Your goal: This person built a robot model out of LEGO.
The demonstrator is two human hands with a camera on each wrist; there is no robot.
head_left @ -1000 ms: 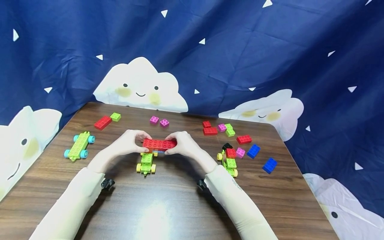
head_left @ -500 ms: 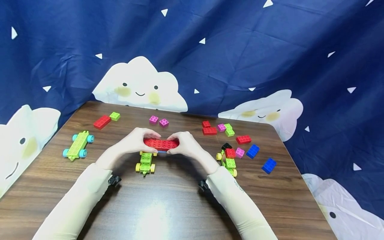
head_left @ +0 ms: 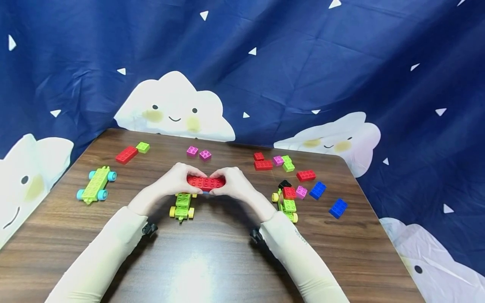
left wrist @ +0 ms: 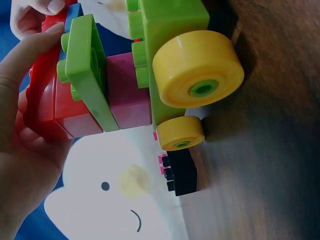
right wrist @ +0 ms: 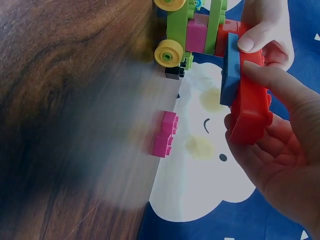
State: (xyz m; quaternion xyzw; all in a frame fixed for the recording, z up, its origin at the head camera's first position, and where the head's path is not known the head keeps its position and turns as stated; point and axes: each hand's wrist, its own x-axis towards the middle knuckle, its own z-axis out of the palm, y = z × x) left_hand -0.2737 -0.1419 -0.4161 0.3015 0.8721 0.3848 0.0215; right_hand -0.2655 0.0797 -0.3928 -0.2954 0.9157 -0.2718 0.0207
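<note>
My left hand (head_left: 175, 180) grips the left end of a row of red toy building bricks (head_left: 206, 182), and my right hand (head_left: 233, 183) grips its right end. The thumbs lie close together on the near side. In the left wrist view the row tops a stack: a red brick (left wrist: 75, 111), a green plate (left wrist: 92, 75), a magenta brick (left wrist: 128, 90) and a green base with yellow wheels (left wrist: 199, 69). Under the right part of the row a blue brick (right wrist: 230, 72) overhangs the side of the stack. The base's front (head_left: 182, 206) stands on the table below.
A green base with turquoise wheels (head_left: 96, 184) stands at left. Another yellow-wheeled green build (head_left: 289, 204) stands at right, near blue bricks (head_left: 317, 190). Magenta bricks (head_left: 205, 155), red bricks (head_left: 263, 165) and a red brick (head_left: 126, 155) lie farther back on the table. A printed curtain hangs behind.
My left hand has slid right along the red row, closer to my right hand, covering more of its left end. My right hand stays at the right end. The view has shifted slightly.
</note>
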